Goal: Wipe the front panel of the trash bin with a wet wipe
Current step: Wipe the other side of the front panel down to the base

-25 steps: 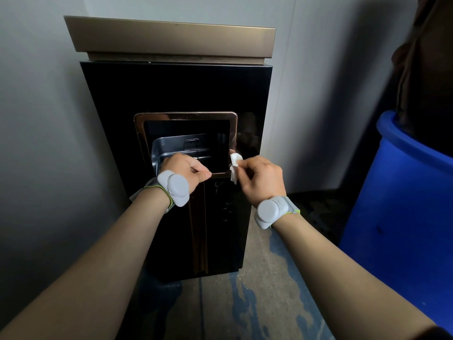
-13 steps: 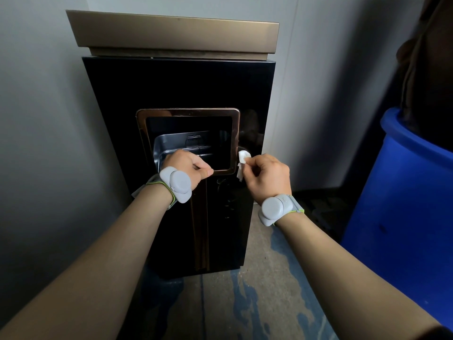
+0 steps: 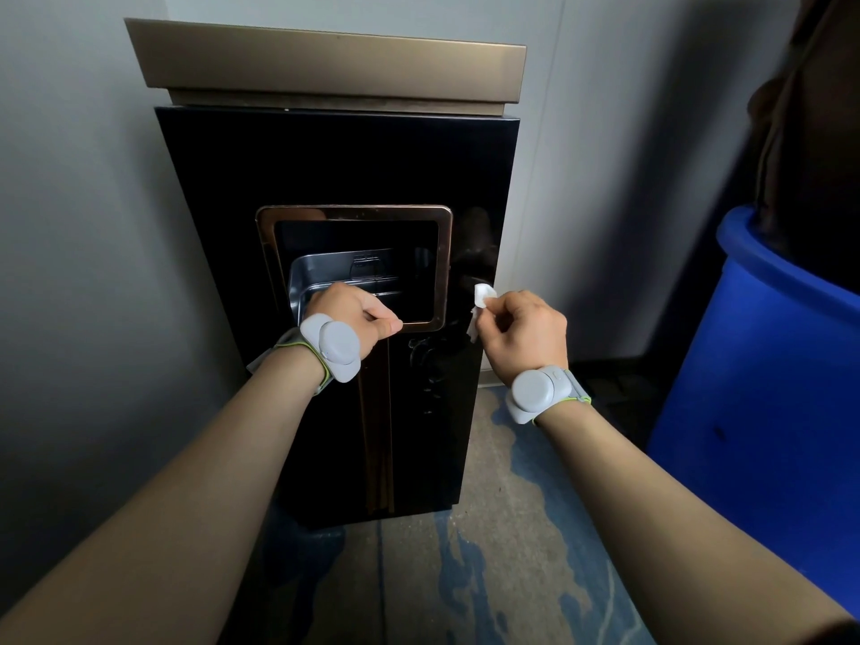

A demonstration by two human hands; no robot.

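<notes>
Two hands are at work on the bin, and the one that matters is the right hand (image 3: 526, 337), whose curled fingers pinch a crumpled white wet wipe (image 3: 479, 309) so that the wad sticks out past the fingertips. The wipe sits at the glossy black front panel (image 3: 335, 165) of the trash bin (image 3: 325, 62), on the narrow strip just beside the copper frame (image 3: 444, 267) of the disposal opening; whether it presses the surface or hovers just off it cannot be told. Across the opening from that grip, the left hand (image 3: 349, 318) is closed in a fist at the lower edge of the frame, thumb along the rim, apparently bracing the bin, though what its fingers hold is hidden. Inside the opening shows a metal inner bucket (image 3: 325, 277). Each wrist carries a grey wrist device (image 3: 535, 395). Farther out from the wipe stand a blue plastic barrel (image 3: 768, 388) on the right and a pale wall behind.

Most of the panel looks untouched, judging by the wipe's place. The wad is small and bunched, so it may smear streaks on the gloss instead of lifting dirt. It may also slip from the pinch over the frame's raised edge. Hard pressure could rock the tall bin if the bracing hand lets go.
</notes>
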